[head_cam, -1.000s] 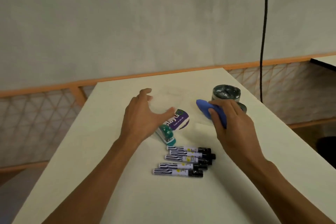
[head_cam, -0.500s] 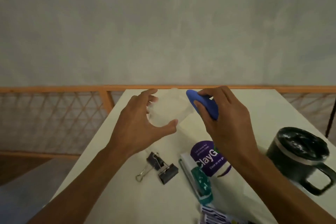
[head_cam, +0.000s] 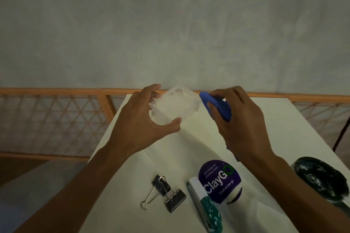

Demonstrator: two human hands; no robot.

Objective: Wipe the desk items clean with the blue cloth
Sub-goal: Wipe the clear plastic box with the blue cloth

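Up over the far end of the white table [head_cam: 284, 128], the left hand [head_cam: 144, 119] holds a translucent plastic container [head_cam: 174, 108], with the thumb curled at its near edge and the fingers wrapped round the far side. The container's pale walls blur into the table and wall behind, so its exact shape is hard to make out, though it looks like a small shallow tub.

The right hand [head_cam: 240, 121] grips a bunched blue cloth [head_cam: 217, 106], most of it buried under the curled fingers. The exposed blue end sits just beside the container's right edge, and whether the two touch cannot be told. A sliver of blue also shows under the wrist.

Nearer the camera, two black binder clips [head_cam: 166, 193] lie touching on the table. Right of them a green-and-white stapler [head_cam: 206, 208] runs off the bottom of the frame, its far end overlapped by a purple round label [head_cam: 219, 183] reading "ClayGo". A dark mug [head_cam: 320, 178] at the right is partly covered by the right forearm and cut by the frame edge. An orange wooden lattice rail [head_cam: 56, 119] runs behind the table.
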